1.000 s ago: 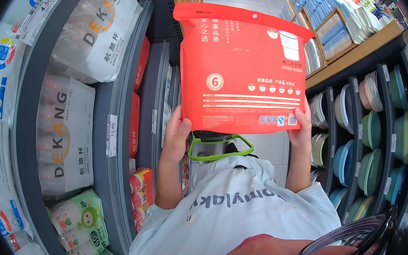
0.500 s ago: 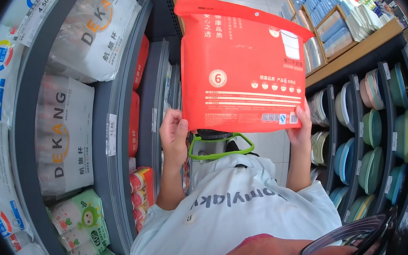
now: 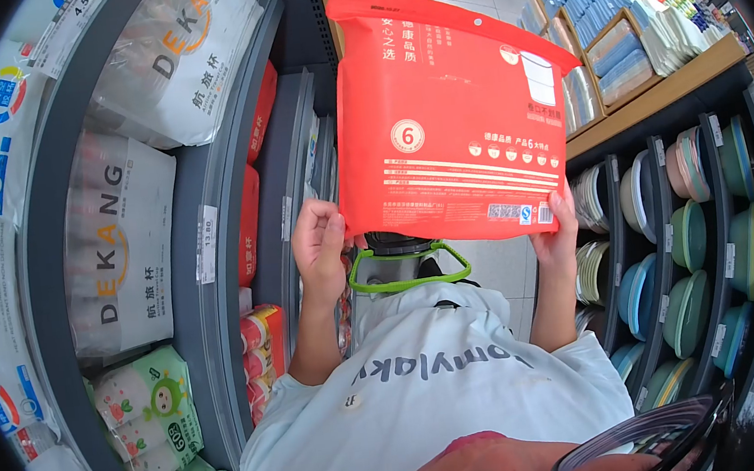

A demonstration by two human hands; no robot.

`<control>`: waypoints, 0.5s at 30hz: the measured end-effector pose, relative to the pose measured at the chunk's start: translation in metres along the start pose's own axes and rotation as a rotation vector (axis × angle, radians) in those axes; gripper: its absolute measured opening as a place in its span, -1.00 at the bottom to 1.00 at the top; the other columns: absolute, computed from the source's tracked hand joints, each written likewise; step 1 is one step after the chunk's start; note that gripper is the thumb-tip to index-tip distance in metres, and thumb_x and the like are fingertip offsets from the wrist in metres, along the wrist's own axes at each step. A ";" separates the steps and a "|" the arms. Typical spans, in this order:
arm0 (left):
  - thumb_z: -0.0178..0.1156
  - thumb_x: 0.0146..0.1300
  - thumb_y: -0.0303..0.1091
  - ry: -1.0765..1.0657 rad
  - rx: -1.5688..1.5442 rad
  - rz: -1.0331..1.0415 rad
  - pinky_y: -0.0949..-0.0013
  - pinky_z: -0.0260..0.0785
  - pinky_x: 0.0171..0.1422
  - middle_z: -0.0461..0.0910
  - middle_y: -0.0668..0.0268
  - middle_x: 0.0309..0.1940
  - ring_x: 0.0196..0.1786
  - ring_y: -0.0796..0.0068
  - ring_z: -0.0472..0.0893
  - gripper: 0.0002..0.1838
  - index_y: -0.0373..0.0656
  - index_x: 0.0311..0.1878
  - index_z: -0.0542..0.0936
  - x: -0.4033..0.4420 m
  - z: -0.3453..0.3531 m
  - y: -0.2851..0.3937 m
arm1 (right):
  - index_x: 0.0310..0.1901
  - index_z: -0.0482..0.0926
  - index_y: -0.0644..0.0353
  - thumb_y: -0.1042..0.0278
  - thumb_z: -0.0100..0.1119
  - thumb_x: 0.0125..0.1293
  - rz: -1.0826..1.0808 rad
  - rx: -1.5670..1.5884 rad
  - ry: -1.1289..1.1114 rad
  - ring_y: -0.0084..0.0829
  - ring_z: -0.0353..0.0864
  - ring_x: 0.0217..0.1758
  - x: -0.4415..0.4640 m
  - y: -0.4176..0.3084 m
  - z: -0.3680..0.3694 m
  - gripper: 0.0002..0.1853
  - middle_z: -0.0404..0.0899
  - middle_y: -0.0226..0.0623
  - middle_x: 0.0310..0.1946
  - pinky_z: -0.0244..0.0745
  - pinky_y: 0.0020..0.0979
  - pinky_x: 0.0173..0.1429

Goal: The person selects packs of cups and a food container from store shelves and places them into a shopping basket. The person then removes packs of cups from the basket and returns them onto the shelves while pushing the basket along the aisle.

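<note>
A large red package (image 3: 466, 118) with white print, a big "6" and a picture of a cup fills the space in front of me. My left hand (image 3: 319, 239) is closed on its lower left corner, the thumb in front. At the lower right corner, by the barcode, my right hand (image 3: 558, 225) pinches the package too. It is held up and slightly tilted, printed face toward me. Below it, near my waist, shows a green handle (image 3: 408, 280) on a dark-rimmed container, which neither hand touches.
On my left, a shelf (image 3: 195, 280) holds clear DEKANG cup packs (image 3: 128, 241), red packs (image 3: 249, 225) and green tissue packs (image 3: 153, 407). To the right are racks of bowls (image 3: 685, 233). Behind them, a wooden display (image 3: 662, 85) carries folded blue and white goods.
The package has tilted a little, its lower right end shifting slightly up and right. Both hands keep their hold at the same corners.
</note>
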State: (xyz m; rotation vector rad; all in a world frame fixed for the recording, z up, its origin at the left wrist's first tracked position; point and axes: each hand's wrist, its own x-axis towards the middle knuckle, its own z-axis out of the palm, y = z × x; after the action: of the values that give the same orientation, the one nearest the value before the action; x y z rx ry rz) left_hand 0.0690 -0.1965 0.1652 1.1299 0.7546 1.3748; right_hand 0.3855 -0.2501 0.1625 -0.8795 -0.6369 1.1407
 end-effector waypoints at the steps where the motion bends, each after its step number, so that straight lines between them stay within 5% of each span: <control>1: 0.01 0.51 -0.35 0.006 0.002 0.002 0.60 0.28 -0.38 0.54 0.34 -0.45 -0.47 0.70 0.46 -0.85 -0.19 -0.21 0.37 0.000 0.001 0.000 | 0.37 0.19 0.34 0.16 0.20 0.32 -0.004 -0.003 -0.004 -0.35 0.67 0.13 0.000 0.000 0.000 -0.30 0.52 -0.04 0.16 0.72 -0.37 0.05; 15: -0.03 0.55 -0.30 0.055 0.022 -0.021 0.53 0.41 -0.40 0.52 0.31 -0.46 -0.50 0.65 0.47 -0.80 -0.20 -0.21 0.37 0.000 0.006 0.001 | 0.39 0.14 0.34 0.15 0.22 0.31 0.000 -0.034 -0.008 -0.35 0.65 0.16 0.000 0.001 -0.001 -0.26 0.48 -0.03 0.19 0.71 -0.35 0.08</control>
State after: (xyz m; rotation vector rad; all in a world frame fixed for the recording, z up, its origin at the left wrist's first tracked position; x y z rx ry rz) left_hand 0.0744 -0.1980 0.1677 1.1019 0.8207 1.3883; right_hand 0.3863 -0.2505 0.1611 -0.9044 -0.6645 1.1367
